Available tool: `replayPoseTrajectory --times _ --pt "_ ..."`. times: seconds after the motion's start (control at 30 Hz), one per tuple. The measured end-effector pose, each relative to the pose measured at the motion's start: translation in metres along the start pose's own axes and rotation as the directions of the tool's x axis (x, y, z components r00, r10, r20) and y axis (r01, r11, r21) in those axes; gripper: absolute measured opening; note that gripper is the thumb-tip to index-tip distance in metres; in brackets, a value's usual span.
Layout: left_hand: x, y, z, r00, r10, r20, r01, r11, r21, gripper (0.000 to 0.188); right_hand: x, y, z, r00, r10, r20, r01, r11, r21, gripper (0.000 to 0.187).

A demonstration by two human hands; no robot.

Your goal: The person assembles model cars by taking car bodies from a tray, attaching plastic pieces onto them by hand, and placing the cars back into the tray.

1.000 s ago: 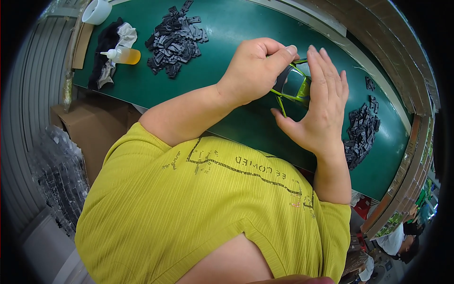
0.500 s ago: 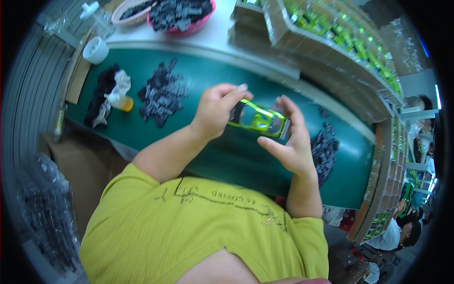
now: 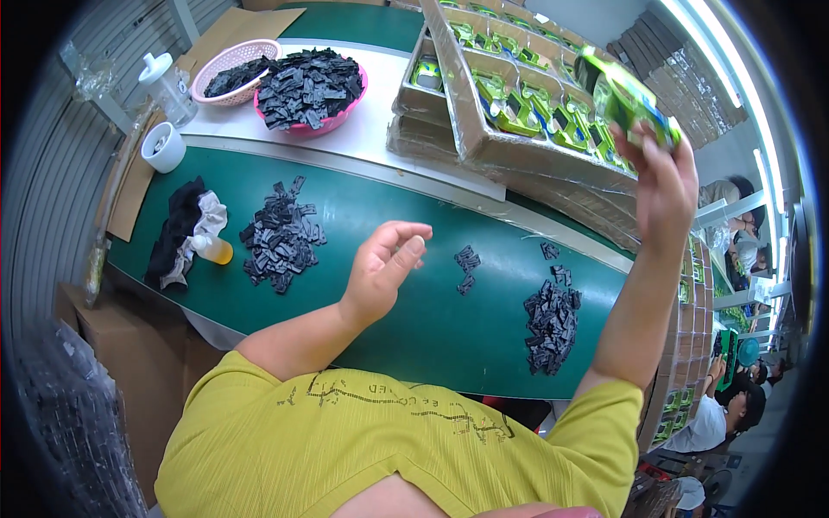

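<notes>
My right hand (image 3: pixel 661 177) is raised at the right, gripping a bright green toy car body (image 3: pixel 629 97) with dark and blue parts. The car is tilted and slightly blurred, above the far-right carton of similar green car bodies (image 3: pixel 518 108). Over the middle of the green table my left hand (image 3: pixel 380 269) hovers with fingers loosely curled and apart, nothing visible in it. Between my hands a few small black plastic pieces (image 3: pixel 466 263) lie on the table. A larger heap of black pieces (image 3: pixel 551 324) sits below my right forearm, another heap (image 3: pixel 281 237) to the left of my left hand.
A pink bowl (image 3: pixel 315 128) and a pale pink basket (image 3: pixel 211 91) hold more black pieces at the back left. Nearby stand a white cup (image 3: pixel 163 148), a clear bottle (image 3: pixel 168 95) and a small yellow-filled bottle (image 3: pixel 212 249) beside dark cloth (image 3: pixel 177 233). Other people work at far right.
My right hand has taken the toy car up and away to the far right, over the carton. My left hand has let go of the car and stays over the table.
</notes>
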State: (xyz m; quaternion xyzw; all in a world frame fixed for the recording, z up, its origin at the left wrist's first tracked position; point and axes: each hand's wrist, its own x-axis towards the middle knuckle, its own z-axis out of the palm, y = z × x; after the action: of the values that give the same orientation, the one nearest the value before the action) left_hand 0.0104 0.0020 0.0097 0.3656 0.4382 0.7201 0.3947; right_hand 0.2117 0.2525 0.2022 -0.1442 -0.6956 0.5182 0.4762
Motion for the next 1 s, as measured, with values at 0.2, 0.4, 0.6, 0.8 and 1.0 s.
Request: replayPoseTrajectory --times 0.2,0.4,0.6,0.8,1.0 --pt "0.000 -0.011 0.000 0.997 -0.078 0.021 0.076 0.995 0.069 0.028 0.143 0.079 -0.040 0.996 0.084 0.044 -0.020 0.635 -0.772 0.033" --pt "-0.002 -0.011 0.000 0.993 -0.121 -0.008 0.122 0.988 0.092 0.025 0.152 0.119 -0.032 0.988 0.110 0.108 0.041 0.486 -0.873 0.051" --pt "-0.003 -0.008 0.003 0.994 -0.107 -0.018 0.108 0.992 0.067 0.025 0.050 0.052 -0.033 0.974 -0.156 0.164 0.213 0.388 -0.897 0.036" --pt "-0.007 -0.012 0.012 0.985 -0.170 0.019 0.169 0.985 0.041 0.026 -0.012 0.070 -0.012 0.901 -0.382 0.206 0.337 0.317 -0.887 0.036" --pt "-0.001 -0.027 0.009 0.990 -0.143 -0.002 0.142 0.985 0.099 0.027 -0.004 0.090 0.006 0.913 -0.397 -0.097 0.199 0.638 -0.744 0.031"
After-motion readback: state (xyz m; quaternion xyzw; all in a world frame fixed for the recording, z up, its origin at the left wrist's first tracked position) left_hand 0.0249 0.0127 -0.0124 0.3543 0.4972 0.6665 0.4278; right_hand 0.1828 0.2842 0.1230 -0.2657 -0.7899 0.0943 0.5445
